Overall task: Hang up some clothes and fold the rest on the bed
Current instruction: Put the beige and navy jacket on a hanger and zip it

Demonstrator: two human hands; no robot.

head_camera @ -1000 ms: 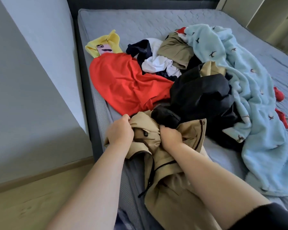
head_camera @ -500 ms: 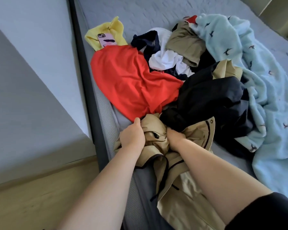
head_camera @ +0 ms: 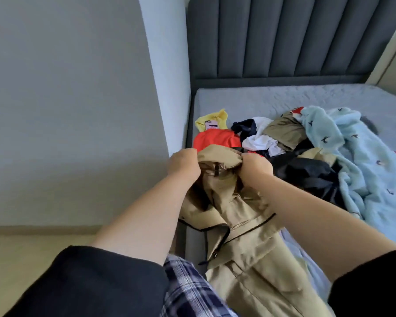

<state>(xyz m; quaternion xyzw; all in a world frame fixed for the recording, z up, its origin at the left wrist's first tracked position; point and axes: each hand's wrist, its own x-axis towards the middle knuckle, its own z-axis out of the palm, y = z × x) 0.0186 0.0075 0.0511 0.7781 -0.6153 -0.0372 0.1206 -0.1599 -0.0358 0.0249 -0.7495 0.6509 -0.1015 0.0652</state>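
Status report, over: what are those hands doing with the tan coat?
Gripping top edge of tan coat: left hand, right hand. Coat drapes down toward the person. Behind, clothes pile on bed, not blocking.

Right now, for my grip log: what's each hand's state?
Left hand: closed, gripping the beige black-trimmed fabric jacket.
Right hand: closed, gripping the same jacket.

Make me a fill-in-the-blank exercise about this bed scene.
The left hand and right hand grip the tan coat; between it and the yellow garment lies a ____ one.
On the yellow garment lies a ____.
The fleece blanket is light ____.
Missing: red; phone; blue.
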